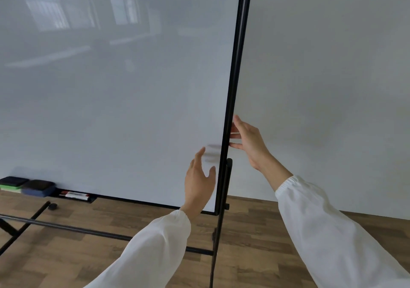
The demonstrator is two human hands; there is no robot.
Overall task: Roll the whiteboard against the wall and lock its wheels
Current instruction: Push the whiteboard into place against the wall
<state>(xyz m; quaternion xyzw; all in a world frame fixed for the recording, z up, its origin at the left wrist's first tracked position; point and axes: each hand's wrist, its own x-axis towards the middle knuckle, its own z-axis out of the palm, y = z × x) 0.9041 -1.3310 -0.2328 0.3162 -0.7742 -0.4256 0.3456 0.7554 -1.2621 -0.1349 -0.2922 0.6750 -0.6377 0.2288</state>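
Observation:
A large whiteboard (115, 92) in a thin black frame fills the left and middle of the view, standing on a black metal stand. Its right edge (235, 70) runs top to bottom near the centre. My left hand (199, 181) hovers open in front of the board's lower right corner, fingers spread, just off the surface. My right hand (248, 143) is open beside the right edge, fingertips reaching behind the frame. Neither hand clearly grips it. The white wall (321, 88) lies right behind the board. No wheels are in view.
The board's tray (88, 200) holds two erasers (37, 187) and markers (75, 195) at the lower left. The stand's crossbar (66, 227) and right upright leg (218, 232) stand over the wooden floor (255, 232). A small dark object (52, 206) lies on the floor.

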